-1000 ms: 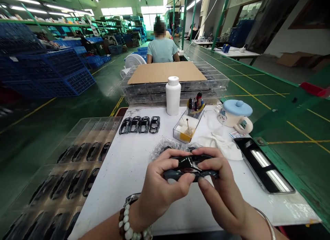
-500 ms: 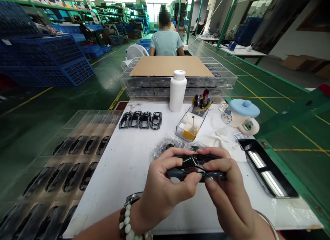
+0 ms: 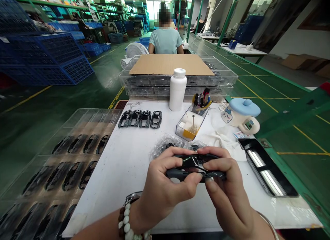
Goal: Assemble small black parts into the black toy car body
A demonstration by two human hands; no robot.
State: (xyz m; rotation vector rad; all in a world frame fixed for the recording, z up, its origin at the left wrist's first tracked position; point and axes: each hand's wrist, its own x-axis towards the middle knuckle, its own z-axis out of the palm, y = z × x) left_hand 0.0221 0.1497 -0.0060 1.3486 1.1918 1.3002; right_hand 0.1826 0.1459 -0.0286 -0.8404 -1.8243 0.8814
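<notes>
A glossy black toy car body (image 3: 190,161) is held over the white table, its length running left to right. My left hand (image 3: 167,188) grips its left end between thumb and fingers. At the other end, my right hand (image 3: 229,188) pinches it the same way, and the two thumbs are close together on the near side. Just behind the hands lies crumpled clear plastic wrap (image 3: 160,147) with dark pieces in it. Several similar black car shells (image 3: 145,119) stand in a row farther back on the left.
A white bottle (image 3: 177,90), a clear box (image 3: 189,124) with pens, a lidded mug (image 3: 239,112), a white cloth (image 3: 227,140) and a black tray (image 3: 268,167) surround the work area. Trays of car shells (image 3: 54,157) sit left. A person (image 3: 166,40) sits ahead.
</notes>
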